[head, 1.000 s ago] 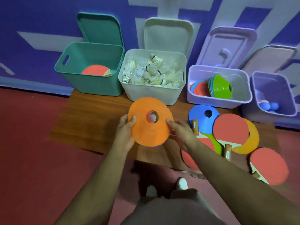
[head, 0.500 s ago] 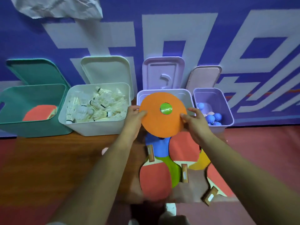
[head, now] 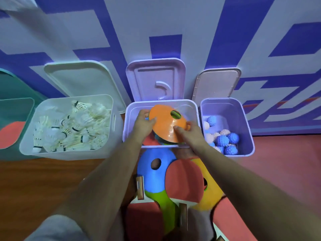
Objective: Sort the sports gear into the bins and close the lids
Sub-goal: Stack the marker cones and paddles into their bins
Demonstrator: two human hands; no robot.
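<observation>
An orange disc cone [head: 165, 123] lies tilted inside the lilac bin [head: 192, 108], on top of a stack of other cones. My left hand [head: 143, 121] holds its left edge and my right hand [head: 189, 132] pinches its near right edge. The bin's lid [head: 156, 80] stands open against the wall. On the floor in front lie a blue cone [head: 152, 174], a green cone [head: 165, 202], a yellow cone [head: 210, 190] and red table tennis paddles [head: 185, 180].
A white bin [head: 111, 122] full of shuttlecocks [head: 69, 126] stands to the left, with a teal bin [head: 15, 108] holding a red paddle beyond it. A purple bin [head: 246, 126] with spiky balls [head: 222, 140] stands to the right. All lids lean open against the wall.
Both hands carried the orange cone forward from above the floor and lowered it into the lilac bin onto the stacked cones. My view moved closer to the bins.
</observation>
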